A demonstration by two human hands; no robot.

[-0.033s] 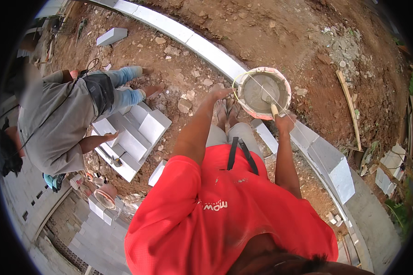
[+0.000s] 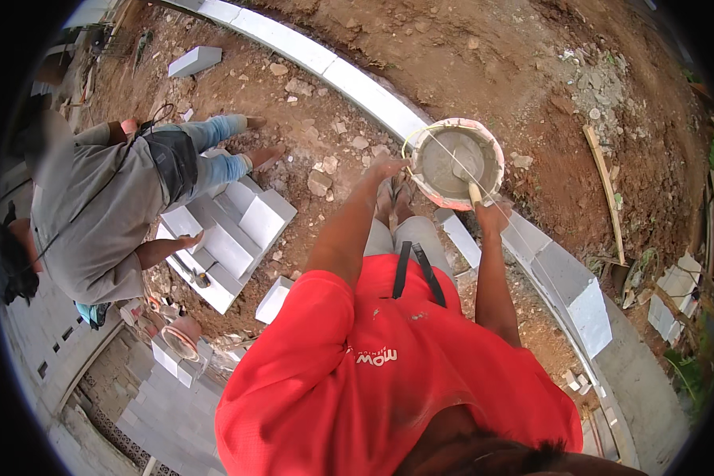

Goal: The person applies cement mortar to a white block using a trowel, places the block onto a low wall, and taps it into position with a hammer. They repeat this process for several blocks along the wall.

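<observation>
A pinkish-white bucket (image 2: 496,163) of wet grey mortar (image 2: 444,170) sits in front of me at the line of white blocks (image 2: 331,70). My left hand (image 2: 390,166) is closed at the bucket's left side, by its pale yellow handle (image 2: 408,143). With my right hand (image 2: 492,213) I grip the wooden handle (image 2: 474,191) of a trowel whose blade is in the mortar. A thin string (image 2: 535,254) runs across the bucket and along the blocks.
On my left a co-worker (image 2: 103,214) in grey shirt and jeans bends beside stacked white blocks (image 2: 258,222). Buckets (image 2: 182,337) lie lower left. Beyond the block line are a dirt bank (image 2: 531,47) and a wooden plank (image 2: 604,190); broken stones (image 2: 320,184) are scattered by my feet.
The bucket and my hands have shifted very slightly down in the view. Both holds look the same.
</observation>
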